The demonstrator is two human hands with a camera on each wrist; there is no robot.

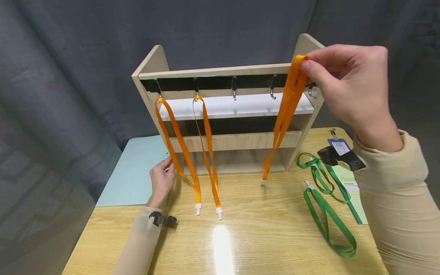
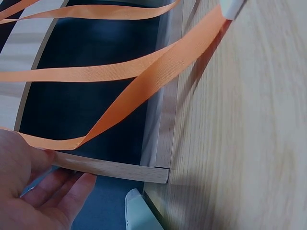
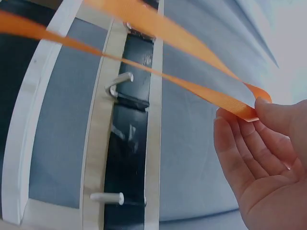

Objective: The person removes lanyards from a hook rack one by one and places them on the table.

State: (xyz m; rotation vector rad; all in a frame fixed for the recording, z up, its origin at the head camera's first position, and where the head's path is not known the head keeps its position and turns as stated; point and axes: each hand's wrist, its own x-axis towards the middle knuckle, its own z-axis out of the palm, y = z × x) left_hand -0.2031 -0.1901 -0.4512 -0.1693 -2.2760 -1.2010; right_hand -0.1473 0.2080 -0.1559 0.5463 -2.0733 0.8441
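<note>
Raised at the rack's upper right, my right hand (image 1: 354, 80) pinches the looped top of an orange lanyard (image 1: 288, 101) between thumb and fingers. Its strap hangs down in front of the wooden hook rack (image 1: 237, 141), with a white clip at the bottom. In the right wrist view, bare metal hooks (image 3: 120, 86) show beside the strap. My left hand (image 1: 162, 179) grips the front edge of the rack's left side panel (image 2: 115, 168), low down. Two more orange lanyards (image 1: 182, 143) hang from the two leftmost hooks, close to that hand.
Green lanyards (image 1: 331, 221) lie on the table at the right, near a blue badge holder (image 1: 338, 145) and a green-and-white booklet (image 1: 350, 187). A light blue sheet (image 1: 137, 172) lies left of the rack. Behind stands a dark grey curtain (image 1: 223, 30).
</note>
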